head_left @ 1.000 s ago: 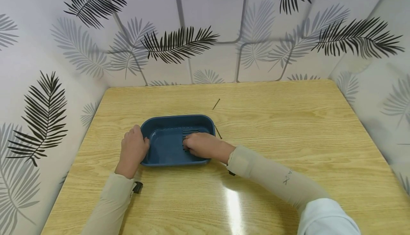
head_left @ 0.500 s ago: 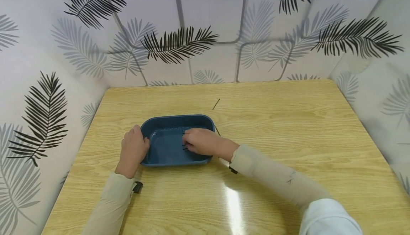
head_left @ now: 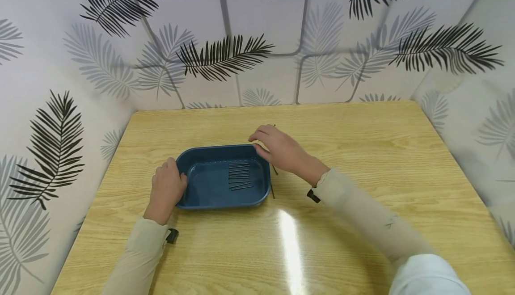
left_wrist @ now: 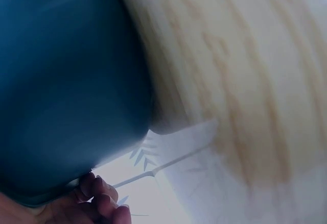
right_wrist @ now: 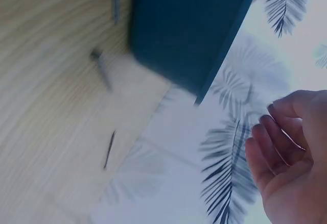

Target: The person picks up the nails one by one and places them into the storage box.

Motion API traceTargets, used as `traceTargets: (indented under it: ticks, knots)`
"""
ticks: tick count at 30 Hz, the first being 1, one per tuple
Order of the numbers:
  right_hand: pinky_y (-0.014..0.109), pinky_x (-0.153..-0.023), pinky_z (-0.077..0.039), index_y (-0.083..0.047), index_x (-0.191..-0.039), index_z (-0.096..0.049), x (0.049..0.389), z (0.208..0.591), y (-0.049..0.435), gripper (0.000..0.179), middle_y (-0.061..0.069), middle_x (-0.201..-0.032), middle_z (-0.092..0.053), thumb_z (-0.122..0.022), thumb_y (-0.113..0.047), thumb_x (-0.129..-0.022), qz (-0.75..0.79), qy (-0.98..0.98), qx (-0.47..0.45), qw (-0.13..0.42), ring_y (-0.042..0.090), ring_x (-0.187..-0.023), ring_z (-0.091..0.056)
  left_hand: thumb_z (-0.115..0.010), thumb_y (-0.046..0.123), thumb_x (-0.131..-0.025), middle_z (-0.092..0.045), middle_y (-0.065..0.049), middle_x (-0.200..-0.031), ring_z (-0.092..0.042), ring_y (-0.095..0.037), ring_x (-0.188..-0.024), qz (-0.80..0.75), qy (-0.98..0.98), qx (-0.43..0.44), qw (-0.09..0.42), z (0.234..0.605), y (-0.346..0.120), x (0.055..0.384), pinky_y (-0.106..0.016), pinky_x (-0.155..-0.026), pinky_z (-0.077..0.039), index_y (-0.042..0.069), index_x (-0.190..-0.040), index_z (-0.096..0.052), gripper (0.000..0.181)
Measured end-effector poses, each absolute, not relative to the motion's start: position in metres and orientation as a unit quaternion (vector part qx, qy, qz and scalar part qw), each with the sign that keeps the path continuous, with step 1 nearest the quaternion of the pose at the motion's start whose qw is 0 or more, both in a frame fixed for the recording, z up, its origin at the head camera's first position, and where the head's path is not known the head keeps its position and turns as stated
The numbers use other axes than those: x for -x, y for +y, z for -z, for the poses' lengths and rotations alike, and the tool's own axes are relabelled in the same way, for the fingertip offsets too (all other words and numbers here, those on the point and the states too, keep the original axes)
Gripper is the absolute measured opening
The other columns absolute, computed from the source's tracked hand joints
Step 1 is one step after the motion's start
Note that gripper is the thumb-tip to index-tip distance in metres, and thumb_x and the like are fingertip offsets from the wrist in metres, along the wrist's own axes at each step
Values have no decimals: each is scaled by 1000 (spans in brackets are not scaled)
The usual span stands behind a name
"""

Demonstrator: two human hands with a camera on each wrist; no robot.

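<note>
A blue oblong tray (head_left: 209, 196) sits on the wooden table, with several thin dark nails (head_left: 239, 176) in a row on its floor. My left hand (head_left: 166, 192) grips the tray's left end, thumb over the rim; its fingertips (left_wrist: 104, 191) curl at the edge in the left wrist view. Above the tray's far right corner is my right hand (head_left: 283, 149), fingers loosely bent and holding nothing. A loose nail (head_left: 275, 170) lies just right of the tray and another nail (head_left: 272, 191) nearer me. A third nail (right_wrist: 109, 150) is mostly hidden behind the hand in the head view.
The wooden table (head_left: 362, 152) extends to both sides of the tray. A leaf-patterned wall covering (head_left: 265, 76) rises right behind its far edge and along the sides.
My right hand has lifted out of the tray and moved right and away from me over the far right corner, uncovering the row of nails. My left hand stays on the tray.
</note>
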State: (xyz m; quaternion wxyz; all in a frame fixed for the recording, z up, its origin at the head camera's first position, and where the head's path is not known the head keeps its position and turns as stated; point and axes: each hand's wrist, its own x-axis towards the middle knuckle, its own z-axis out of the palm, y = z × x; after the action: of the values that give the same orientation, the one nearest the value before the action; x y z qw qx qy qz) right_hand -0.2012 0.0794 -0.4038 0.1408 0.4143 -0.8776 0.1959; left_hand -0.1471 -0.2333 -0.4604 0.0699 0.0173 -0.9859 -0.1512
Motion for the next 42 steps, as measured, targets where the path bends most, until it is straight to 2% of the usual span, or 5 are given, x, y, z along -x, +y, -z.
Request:
traceTargets:
  ticks: [8, 26, 34, 42]
  knots:
    - [33, -85, -43, -5, -107, -63, 209, 405, 107, 18, 8, -106, -58, -58, -9, -90, -207, -883, -387, 169, 22, -100, -52, -55, 11, -87, -50, -22, -84, -49, -37, -76, 152, -986, -14, 62, 461, -234, 148, -46, -62, -38, -8, -95, -44, 24]
    - [33, -83, -45, -7, -105, -66, 216, 445, 126, 22, 8, -103, -59, -62, -2, -84, -128, -914, -382, 51, 23, -99, -54, -55, 11, -87, -50, -21, -83, -48, -36, -75, 154, -986, -20, 61, 460, -233, 146, -45, -62, -37, -7, -94, -44, 22]
    - [30, -80, -46, -7, -102, -68, 211, 456, 123, 26, 7, -101, -60, -62, 6, -80, -110, -893, -434, 42, 22, -95, -55, -55, 11, -87, -50, -22, -84, -48, -37, -77, 152, -987, -21, 54, 458, -232, 146, -46, -63, -37, -8, -96, -43, 23]
    - [29, -78, -43, -9, -96, -71, 211, 462, 118, 26, 5, -98, -60, -60, 9, -81, -88, -886, -455, 19, 21, -88, -52, -55, 10, -86, -49, -22, -80, -50, -39, -74, 156, -985, -12, 75, 461, -233, 145, -47, -61, -37, -7, -91, -44, 20]
